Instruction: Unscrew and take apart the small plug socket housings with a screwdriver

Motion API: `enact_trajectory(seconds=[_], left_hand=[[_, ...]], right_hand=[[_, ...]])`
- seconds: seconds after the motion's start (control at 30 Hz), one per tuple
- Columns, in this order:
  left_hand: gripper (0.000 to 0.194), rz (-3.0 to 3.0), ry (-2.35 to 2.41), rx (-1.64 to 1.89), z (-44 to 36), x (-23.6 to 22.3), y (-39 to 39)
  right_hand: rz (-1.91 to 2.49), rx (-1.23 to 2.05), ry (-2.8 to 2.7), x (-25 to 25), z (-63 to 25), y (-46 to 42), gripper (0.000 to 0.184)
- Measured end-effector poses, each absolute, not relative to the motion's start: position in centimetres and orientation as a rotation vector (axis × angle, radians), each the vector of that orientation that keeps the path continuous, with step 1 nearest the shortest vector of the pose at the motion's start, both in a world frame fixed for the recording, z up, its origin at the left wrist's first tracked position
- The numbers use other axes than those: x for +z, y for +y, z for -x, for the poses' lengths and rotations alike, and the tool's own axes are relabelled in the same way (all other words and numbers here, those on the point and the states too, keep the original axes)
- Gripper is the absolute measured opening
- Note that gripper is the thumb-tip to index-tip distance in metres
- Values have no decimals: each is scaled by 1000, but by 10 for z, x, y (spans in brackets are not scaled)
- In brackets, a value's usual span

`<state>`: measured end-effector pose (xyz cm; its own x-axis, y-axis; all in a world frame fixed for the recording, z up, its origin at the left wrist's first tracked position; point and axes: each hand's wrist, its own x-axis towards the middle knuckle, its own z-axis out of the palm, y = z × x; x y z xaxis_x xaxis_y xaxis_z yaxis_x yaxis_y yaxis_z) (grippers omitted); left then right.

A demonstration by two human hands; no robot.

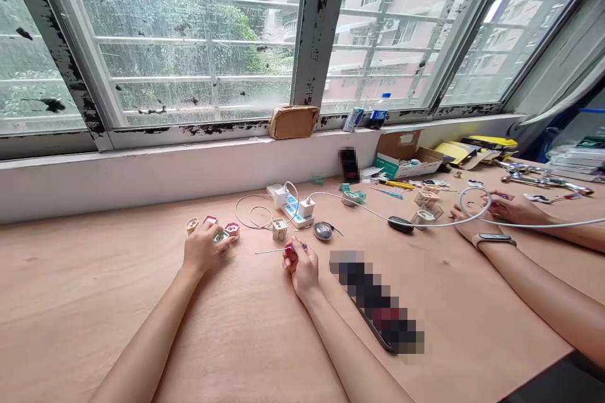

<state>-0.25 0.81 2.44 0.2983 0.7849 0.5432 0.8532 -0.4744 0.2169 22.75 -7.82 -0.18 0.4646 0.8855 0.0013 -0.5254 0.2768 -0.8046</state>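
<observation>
My left hand (203,247) rests on the wooden table (94,302) with its fingers curled over a small greenish plug part (220,237). Around it lie other small plug pieces: a beige one (191,225) and two pink ones (232,230). My right hand (301,264) is closed on a red-handled screwdriver (276,251), whose thin shaft points left, toward the left hand. A beige square plug body (279,228) stands just beyond the screwdriver.
A white power strip (289,204) with a looping white cable, a round dark gadget (323,231) and a phone (378,305) lie near. At the right another person's hands (491,214) work amid tools and parts. A cardboard box (406,160) sits under the window sill.
</observation>
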Motion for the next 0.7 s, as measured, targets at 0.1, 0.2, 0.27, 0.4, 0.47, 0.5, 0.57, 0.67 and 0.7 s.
enact_trajectory(seconds=[0.1, 0.2, 0.27, 0.4, 0.47, 0.5, 0.57, 0.67, 0.7], left_hand=[[35, 2441, -1574, -894, 4, 23, 6], [37, 2388, -1478, -923, 9, 18, 6], [42, 2352, -1334, -1046, 13, 13, 9], [33, 2315, -1120, -1192, 18, 3, 20], [30, 2338, -1034, -1168, 19, 0, 25], [30, 2339, -1008, -1149, 19, -1, 27], [32, 2324, -994, -1123, 19, -2, 30], [36, 2296, -1002, -1118, 18, -3, 33], [38, 2298, -1001, -1118, 18, -3, 35]], right_hand=[[838, 997, -505, -4, -226, -77, 43], [860, 965, -516, -8, -223, -76, 45], [896, 911, -555, -11, -222, -74, 45], [923, 841, -685, -14, -220, -70, 43], [963, 817, -741, -15, -218, -68, 42], [998, 817, -761, -16, -217, -66, 43], [1090, 825, -807, -18, -215, -63, 45], [1209, 769, -906, -22, -214, -60, 45], [1255, 719, -964, -22, -214, -60, 43]])
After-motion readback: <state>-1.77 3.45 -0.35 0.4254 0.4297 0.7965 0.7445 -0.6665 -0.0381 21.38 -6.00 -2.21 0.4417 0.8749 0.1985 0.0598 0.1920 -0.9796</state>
